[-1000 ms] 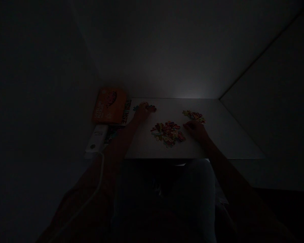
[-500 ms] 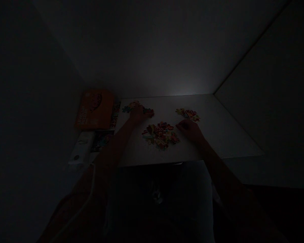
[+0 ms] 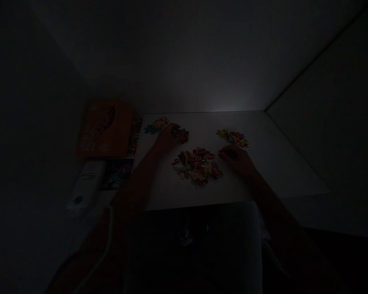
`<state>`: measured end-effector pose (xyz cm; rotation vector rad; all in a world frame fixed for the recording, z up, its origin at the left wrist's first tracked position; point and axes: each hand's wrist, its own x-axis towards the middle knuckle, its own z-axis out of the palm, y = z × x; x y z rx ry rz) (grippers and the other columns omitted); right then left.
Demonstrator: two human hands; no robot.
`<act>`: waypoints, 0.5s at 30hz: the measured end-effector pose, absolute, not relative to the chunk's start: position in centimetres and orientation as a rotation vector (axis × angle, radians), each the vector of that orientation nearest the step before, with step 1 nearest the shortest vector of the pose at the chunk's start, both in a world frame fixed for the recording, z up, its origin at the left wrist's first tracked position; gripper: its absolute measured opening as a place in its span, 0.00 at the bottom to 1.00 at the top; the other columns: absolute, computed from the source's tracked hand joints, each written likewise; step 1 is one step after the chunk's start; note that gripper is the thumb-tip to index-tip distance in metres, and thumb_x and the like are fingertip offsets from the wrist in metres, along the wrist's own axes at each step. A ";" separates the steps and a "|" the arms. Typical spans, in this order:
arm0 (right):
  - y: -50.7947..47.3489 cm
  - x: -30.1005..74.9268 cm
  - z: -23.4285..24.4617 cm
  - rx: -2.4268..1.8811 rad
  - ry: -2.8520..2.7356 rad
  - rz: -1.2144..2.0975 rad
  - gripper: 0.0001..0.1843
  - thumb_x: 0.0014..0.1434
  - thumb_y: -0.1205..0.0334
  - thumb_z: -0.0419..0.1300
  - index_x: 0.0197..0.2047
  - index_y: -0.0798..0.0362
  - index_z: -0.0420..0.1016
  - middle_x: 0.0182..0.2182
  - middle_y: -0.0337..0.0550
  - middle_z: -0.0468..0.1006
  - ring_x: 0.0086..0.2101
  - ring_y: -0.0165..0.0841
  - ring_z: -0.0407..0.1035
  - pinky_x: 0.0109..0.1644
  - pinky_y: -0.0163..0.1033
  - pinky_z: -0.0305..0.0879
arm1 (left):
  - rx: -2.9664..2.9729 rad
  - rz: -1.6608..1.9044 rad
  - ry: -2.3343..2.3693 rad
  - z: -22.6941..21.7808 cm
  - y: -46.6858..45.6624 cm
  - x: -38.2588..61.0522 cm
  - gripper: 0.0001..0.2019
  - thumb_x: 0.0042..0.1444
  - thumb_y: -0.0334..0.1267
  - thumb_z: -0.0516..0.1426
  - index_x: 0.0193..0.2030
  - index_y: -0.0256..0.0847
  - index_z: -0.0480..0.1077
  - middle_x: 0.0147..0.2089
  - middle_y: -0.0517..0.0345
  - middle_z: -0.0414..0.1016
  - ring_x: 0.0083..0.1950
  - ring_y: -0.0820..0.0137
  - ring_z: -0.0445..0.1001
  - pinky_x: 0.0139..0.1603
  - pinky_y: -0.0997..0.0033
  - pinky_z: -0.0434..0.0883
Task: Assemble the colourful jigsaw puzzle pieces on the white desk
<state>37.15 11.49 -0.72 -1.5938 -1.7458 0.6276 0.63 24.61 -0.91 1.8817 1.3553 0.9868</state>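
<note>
It is very dark. My left hand is at the small pile of jigsaw pieces at the back left; its thumb and fingers are apart, curved around the pile's left side. Left of it lies another cluster of jigsaw pieces, yellowish and teal. My right hand hovers over the table to the right of the large middle heap of jigsaw pieces, thumb and finger pinched together; anything between them is too dark to make out. Just behind that hand is a fourth pile of pieces.
An orange box stands at the left, beside colourful printed sheets and a white box. The white table meets a wall at the back. A pale cable runs along my left arm.
My left hand has shifted from over the back-left pieces, uncovering more of both clusters there. My right hand stays pinched near the middle heap. The view has tilted slightly.
</note>
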 end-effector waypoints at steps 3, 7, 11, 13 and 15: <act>11.2 37.3 -1.0 -1.582 -1.729 0.658 0.23 0.66 0.33 0.71 0.47 0.44 0.89 0.42 0.51 0.90 0.41 0.48 0.81 0.48 0.54 0.78 | 1.876 0.967 1.273 -0.7 24.5 0.6 0.28 0.54 0.45 0.79 0.60 0.44 0.80 0.61 0.43 0.86 0.61 0.53 0.85 0.64 0.52 0.81; 12.1 37.2 -1.0 -1.585 -1.706 0.663 0.25 0.67 0.31 0.71 0.46 0.44 0.89 0.43 0.50 0.90 0.42 0.48 0.82 0.49 0.54 0.79 | 1.854 0.962 1.249 -0.4 24.1 0.7 0.18 0.64 0.54 0.72 0.50 0.43 0.83 0.52 0.46 0.89 0.52 0.54 0.86 0.56 0.54 0.82; 15.6 35.2 0.5 -1.441 -1.757 0.630 0.27 0.70 0.29 0.69 0.47 0.44 0.90 0.45 0.50 0.91 0.43 0.47 0.82 0.50 0.53 0.80 | 1.789 1.046 1.223 -0.1 23.4 1.2 0.23 0.68 0.62 0.68 0.50 0.42 0.83 0.50 0.46 0.89 0.45 0.59 0.85 0.45 0.62 0.79; 17.6 33.4 1.5 -1.332 -1.857 0.610 0.28 0.71 0.28 0.69 0.49 0.44 0.91 0.46 0.50 0.91 0.40 0.44 0.80 0.48 0.51 0.79 | 1.731 1.040 1.188 0.0 22.9 1.8 0.26 0.68 0.65 0.68 0.51 0.41 0.83 0.49 0.46 0.89 0.40 0.62 0.83 0.39 0.65 0.76; 19.1 31.6 2.1 -1.254 -1.910 0.635 0.29 0.71 0.26 0.69 0.50 0.44 0.91 0.45 0.49 0.91 0.39 0.42 0.78 0.47 0.49 0.78 | 1.704 1.029 1.143 0.2 22.3 2.4 0.28 0.70 0.67 0.67 0.53 0.41 0.83 0.49 0.47 0.89 0.42 0.63 0.83 0.40 0.66 0.76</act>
